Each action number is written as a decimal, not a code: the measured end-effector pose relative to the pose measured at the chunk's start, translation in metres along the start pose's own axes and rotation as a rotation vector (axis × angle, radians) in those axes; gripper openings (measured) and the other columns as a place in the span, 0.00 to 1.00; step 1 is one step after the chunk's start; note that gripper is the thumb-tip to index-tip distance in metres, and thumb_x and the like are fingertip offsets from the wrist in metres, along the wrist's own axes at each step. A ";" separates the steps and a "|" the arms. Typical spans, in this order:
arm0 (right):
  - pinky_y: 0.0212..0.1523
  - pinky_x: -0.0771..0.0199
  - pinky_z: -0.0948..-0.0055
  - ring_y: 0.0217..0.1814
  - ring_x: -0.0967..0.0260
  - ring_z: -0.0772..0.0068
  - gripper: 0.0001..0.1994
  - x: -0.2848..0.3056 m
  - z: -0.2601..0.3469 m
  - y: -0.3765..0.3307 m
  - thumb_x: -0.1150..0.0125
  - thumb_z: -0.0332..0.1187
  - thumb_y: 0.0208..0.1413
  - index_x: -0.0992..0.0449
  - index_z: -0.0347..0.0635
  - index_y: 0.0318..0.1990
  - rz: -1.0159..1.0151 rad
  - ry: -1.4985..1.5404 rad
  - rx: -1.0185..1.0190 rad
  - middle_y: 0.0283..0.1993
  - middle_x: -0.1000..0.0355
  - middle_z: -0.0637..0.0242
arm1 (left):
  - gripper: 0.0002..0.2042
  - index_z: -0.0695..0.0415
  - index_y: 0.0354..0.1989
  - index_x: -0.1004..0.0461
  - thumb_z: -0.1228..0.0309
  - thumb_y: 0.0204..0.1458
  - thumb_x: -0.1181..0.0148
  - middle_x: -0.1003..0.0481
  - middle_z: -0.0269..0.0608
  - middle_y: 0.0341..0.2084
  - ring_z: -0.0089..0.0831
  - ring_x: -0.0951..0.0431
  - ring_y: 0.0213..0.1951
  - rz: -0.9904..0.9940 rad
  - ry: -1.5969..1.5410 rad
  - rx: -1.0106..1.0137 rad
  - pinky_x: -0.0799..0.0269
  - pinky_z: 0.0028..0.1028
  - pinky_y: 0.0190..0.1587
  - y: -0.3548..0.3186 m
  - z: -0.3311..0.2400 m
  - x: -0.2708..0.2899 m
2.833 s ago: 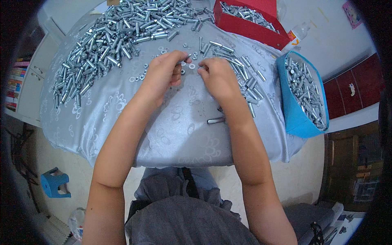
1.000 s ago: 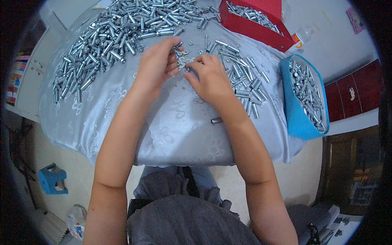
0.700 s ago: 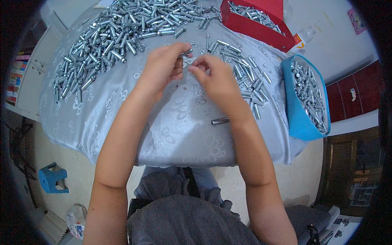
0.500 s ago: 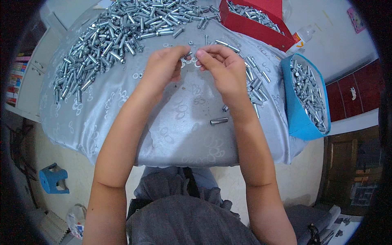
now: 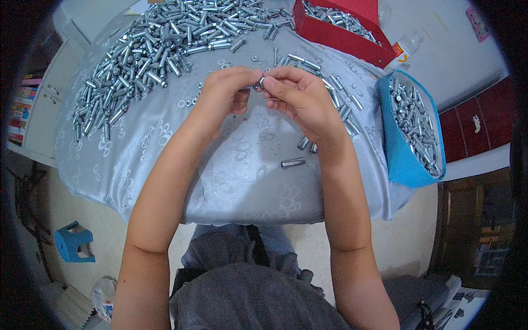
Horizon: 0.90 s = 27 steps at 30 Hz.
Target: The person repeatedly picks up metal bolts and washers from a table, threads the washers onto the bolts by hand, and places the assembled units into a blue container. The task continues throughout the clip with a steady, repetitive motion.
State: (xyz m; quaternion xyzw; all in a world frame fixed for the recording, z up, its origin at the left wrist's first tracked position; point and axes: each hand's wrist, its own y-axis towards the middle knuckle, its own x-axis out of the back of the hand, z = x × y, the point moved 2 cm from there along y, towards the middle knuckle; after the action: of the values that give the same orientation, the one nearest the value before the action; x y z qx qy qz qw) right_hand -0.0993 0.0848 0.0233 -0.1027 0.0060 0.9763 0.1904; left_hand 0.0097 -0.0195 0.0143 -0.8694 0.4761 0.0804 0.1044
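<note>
Both my hands pinch one small metal fastener [image 5: 258, 83] above the table [image 5: 242, 170], at twelve o'clock.
Left hand [image 5: 228, 91] and right hand [image 5: 300, 99] each hold a narrow fingertip grip on it; it looks stiff, light, slick, best pinched at its ends.

On the tabletop [image 5: 165, 165], a large heap of bolts [image 5: 165, 44] lies at the far left. A box [image 5: 341, 27] with more bolts in it sits at the far right, and a bottle [image 5: 404, 49] just beside it. A bin [image 5: 410, 129] of bolts hangs at the right edge. A single sleeve [image 5: 293, 163] lies near the front, below both hands, which meet over the middle.
</note>
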 end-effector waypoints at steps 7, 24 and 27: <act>0.33 0.31 0.81 0.32 0.34 0.80 0.09 0.003 -0.001 -0.002 0.42 0.31 0.48 0.29 0.38 0.37 0.119 0.184 -0.066 0.33 0.30 0.69 | 0.10 0.57 0.25 0.33 0.62 0.47 0.48 0.41 0.27 0.13 0.16 0.46 0.15 0.169 -0.120 -0.024 0.51 0.19 0.18 -0.001 0.001 -0.002; 0.29 0.35 0.85 0.29 0.35 0.83 0.11 -0.010 -0.004 -0.001 0.40 0.30 0.47 0.26 0.33 0.37 -0.108 -0.199 0.355 0.31 0.28 0.67 | 0.14 0.55 0.30 0.33 0.56 0.53 0.53 0.42 0.25 0.11 0.16 0.44 0.14 -0.156 0.059 -0.135 0.49 0.18 0.17 0.002 -0.001 0.002; 0.25 0.38 0.85 0.25 0.38 0.85 0.11 0.000 -0.008 0.004 0.39 0.31 0.46 0.27 0.32 0.33 -0.104 -0.414 0.229 0.29 0.30 0.68 | 0.14 0.55 0.29 0.33 0.56 0.53 0.53 0.42 0.25 0.11 0.15 0.44 0.14 -0.154 0.052 -0.140 0.49 0.18 0.17 0.001 -0.003 0.002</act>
State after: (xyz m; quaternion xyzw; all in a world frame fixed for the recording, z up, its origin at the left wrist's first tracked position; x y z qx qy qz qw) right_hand -0.0992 0.0809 0.0152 0.1216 0.0722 0.9584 0.2479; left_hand 0.0103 -0.0220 0.0166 -0.9103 0.4039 0.0826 0.0368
